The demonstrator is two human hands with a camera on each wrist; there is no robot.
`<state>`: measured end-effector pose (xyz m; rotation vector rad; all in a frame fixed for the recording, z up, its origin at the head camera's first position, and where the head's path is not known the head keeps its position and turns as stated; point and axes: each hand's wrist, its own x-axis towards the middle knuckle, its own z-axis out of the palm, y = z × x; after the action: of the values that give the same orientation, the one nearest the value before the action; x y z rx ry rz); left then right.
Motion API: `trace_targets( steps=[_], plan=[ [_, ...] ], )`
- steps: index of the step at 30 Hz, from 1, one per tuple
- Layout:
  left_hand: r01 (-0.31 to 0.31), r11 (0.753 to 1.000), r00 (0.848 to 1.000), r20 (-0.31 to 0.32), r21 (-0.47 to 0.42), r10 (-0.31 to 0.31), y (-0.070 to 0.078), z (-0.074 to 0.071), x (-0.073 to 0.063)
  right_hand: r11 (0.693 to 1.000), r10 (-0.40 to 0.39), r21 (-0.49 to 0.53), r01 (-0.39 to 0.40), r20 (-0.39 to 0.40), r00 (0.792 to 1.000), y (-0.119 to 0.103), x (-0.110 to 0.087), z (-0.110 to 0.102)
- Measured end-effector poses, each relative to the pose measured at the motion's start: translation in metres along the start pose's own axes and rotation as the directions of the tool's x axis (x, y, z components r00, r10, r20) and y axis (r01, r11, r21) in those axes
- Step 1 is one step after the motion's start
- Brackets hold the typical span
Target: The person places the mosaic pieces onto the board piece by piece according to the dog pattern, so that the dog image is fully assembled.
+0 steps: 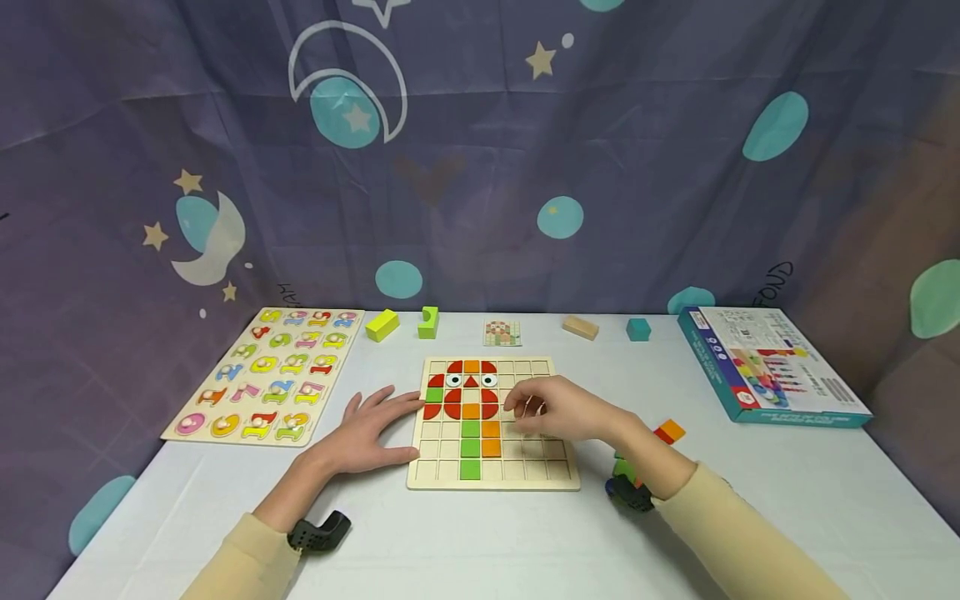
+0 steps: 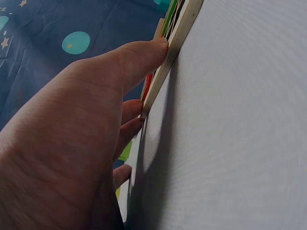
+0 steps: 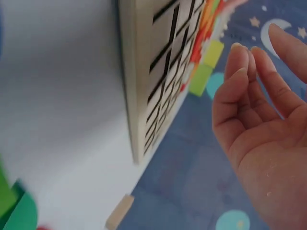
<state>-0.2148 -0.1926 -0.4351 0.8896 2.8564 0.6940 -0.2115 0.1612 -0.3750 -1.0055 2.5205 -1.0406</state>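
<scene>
In the head view a wooden grid board (image 1: 495, 485) lies at the table's middle, with red, orange, green and white eye tiles set in it as a bird-like figure. At the board's left edge rests my left hand (image 1: 363, 437), fingers spread. The left wrist view shows its thumb (image 2: 144, 55) and fingertips against the board's side. My right hand (image 1: 562, 408) hovers over the board's right half, fingers loosely bent. Nothing shows between its fingers (image 3: 235, 100) in the right wrist view. A green tile (image 1: 470, 470) sits in the bottom row.
Loose coloured tiles (image 1: 671, 430) lie beside and under my right forearm. Behind the board stand a pattern card (image 1: 502, 333), yellow-green blocks (image 1: 382, 325), a plain wooden block (image 1: 581, 327) and a teal cube (image 1: 639, 330). A number puzzle (image 1: 225, 438) is left, a box (image 1: 780, 367) right.
</scene>
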Motion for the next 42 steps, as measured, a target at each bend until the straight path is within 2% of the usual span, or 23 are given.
trace_targets(
  steps=[9, 16, 20, 25, 31, 42],
  plan=[
    [-0.003, 1.000, 1.000, -0.003, 0.000, 0.003, -0.001, 0.000, -0.001, 0.993, 0.118, 0.028, -0.116, -0.098, 0.988, 0.018, -0.037, -0.023],
    [0.001, 1.000, 1.000, 0.003, 0.005, -0.001, -0.001, 0.000, 0.000, 0.966, 0.257, 0.054, -0.252, -0.157, 0.953, 0.041, -0.077, -0.041],
    [0.001, 1.000, 1.000, 0.004, 0.000, -0.001, -0.002, 0.000, 0.001, 0.951, 0.310, 0.047, -0.306, -0.175, 0.935, 0.054, -0.099, -0.051],
    [0.000, 1.000, 1.000, 0.003, -0.001, 0.000, -0.002, 0.000, 0.001, 0.944, 0.328, 0.028, -0.328, -0.190, 0.925, 0.067, -0.121, -0.059],
    [0.002, 1.000, 1.000, 0.002, -0.003, -0.002, 0.000, -0.001, 0.000, 0.944, 0.319, -0.020, -0.328, -0.184, 0.930, 0.078, -0.141, -0.066],
    [0.003, 1.000, 1.000, 0.005, -0.007, -0.003, 0.001, -0.001, 0.000, 0.935, 0.332, -0.081, -0.344, -0.137, 0.933, 0.094, -0.153, -0.071]
  ],
)
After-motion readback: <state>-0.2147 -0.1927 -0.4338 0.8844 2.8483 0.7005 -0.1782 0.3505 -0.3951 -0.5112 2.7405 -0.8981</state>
